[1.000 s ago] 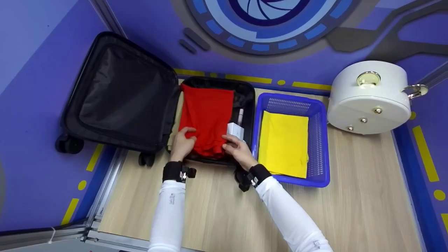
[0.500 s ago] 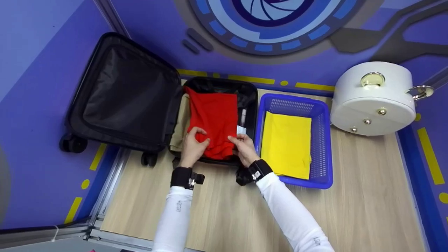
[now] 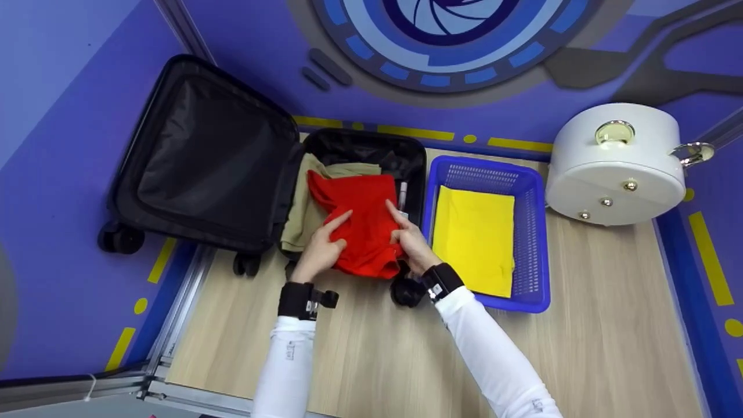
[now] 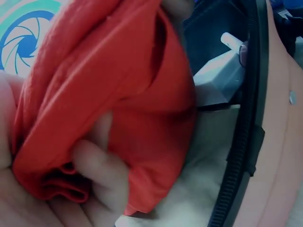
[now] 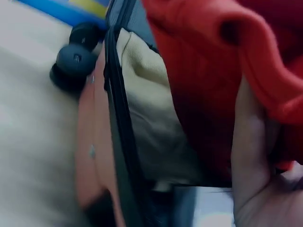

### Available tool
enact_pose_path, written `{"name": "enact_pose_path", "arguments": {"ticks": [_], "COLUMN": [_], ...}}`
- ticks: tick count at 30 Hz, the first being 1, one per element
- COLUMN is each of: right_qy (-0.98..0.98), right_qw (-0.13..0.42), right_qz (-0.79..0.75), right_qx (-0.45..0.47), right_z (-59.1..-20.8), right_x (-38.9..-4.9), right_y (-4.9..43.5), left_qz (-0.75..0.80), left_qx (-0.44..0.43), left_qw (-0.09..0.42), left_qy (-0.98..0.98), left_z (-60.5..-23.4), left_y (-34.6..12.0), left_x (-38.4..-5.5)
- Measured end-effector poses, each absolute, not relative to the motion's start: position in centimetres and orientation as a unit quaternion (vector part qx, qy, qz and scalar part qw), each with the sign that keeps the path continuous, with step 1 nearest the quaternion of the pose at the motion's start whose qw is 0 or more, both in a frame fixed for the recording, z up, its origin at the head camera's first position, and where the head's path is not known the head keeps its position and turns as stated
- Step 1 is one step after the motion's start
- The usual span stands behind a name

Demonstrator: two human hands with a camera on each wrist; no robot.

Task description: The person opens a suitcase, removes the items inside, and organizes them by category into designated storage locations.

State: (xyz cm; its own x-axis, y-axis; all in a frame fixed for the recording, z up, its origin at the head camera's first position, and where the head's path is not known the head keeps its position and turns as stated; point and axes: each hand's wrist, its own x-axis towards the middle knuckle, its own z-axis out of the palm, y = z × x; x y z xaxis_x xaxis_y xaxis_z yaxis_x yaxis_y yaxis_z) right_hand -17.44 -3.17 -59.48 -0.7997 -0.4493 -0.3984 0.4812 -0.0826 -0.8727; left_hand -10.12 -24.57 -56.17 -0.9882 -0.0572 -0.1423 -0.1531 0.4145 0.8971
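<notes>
A folded red cloth (image 3: 363,226) is held between both hands over the packed half of the open black-lined suitcase (image 3: 339,139). My left hand (image 3: 319,248) grips its left side; in the left wrist view, thumb and fingers curl round its folds. The right hand (image 3: 413,244) pinches the opposite side, with the index finger stretched along the cloth. Beige ribbed clothing (image 3: 299,223) lies beneath, mostly covered by the red cloth in the head view. A white box (image 4: 220,78) and a slim pale tube (image 3: 403,193) sit along the suitcase's right side.
The suitcase lid (image 3: 217,154) leans open at the left, wheels outward. Close on the right stands a blue plastic basket (image 3: 540,244) with a folded yellow cloth (image 3: 473,241) inside. Farther right, a white round case (image 3: 615,165) with gold-coloured fittings stands against the wall.
The red cloth has come up and toward the person, its far edge drawing nearer and baring more beige clothing. It shifted right earlier, and both hands moved with it.
</notes>
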Motion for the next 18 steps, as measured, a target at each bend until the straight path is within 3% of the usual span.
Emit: {"name": "enact_pose_path", "arguments": {"ticks": [7, 18], "right_qy": [0.71, 0.732], "right_qw": [0.211, 0.071], "right_qz": [-0.669, -0.666], "right_qx": [-0.063, -0.122], "right_z": [-57.4, -55.9], "right_x": [-17.4, -16.7], "right_y": [-1.1, 6.8], "left_qz": [0.573, 0.578], "left_qx": [-0.015, 0.102], "left_qw": [-0.014, -0.1], "left_qy": [0.819, 0.804], "left_z": [-56.2, -56.9], "left_y": [-22.7, -15.6], "left_x": [-10.1, -10.9]}}
